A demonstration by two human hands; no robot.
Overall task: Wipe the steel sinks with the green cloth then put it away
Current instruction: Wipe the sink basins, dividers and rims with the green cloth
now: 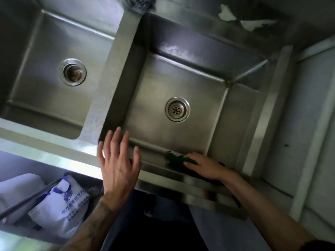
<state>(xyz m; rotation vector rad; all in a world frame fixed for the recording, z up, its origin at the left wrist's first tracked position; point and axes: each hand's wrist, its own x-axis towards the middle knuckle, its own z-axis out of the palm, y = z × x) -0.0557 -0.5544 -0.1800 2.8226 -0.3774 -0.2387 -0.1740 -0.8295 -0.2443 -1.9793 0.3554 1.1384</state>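
The green cloth (176, 159) lies on the near wall of the right sink (241, 113), close to the front rim, a little to the right of the middle. The right hand (204, 166) rests on top of it with the fingers stretched out toward the left. It presses the cloth against the steel and does not clench it. Part of the cloth is hidden under the palm, so its full shape cannot be seen.

The left hand (117, 160) is released, with its fingers spread and straight. It is over the near left corner of the same sink, above the front rim, and holds nothing. Whether it touches the steel I cannot tell.

The drain (177, 109) of the right sink is uncovered in the middle of the floor, well apart from both hands. The left sink (36, 98) is beside it, separated by a steel divider (110, 73), and its drain (72, 72) has brown dirt inside.

At the far edge, near the top of the divider, there is a dark grey scouring pad (139, 2), partly cut by the frame. On the back ledge behind the right sink there are white peeled patches (228, 15). Below the left sink stands a white bag with blue print (59, 201), and a grey bar (27, 198) crosses in front of it.
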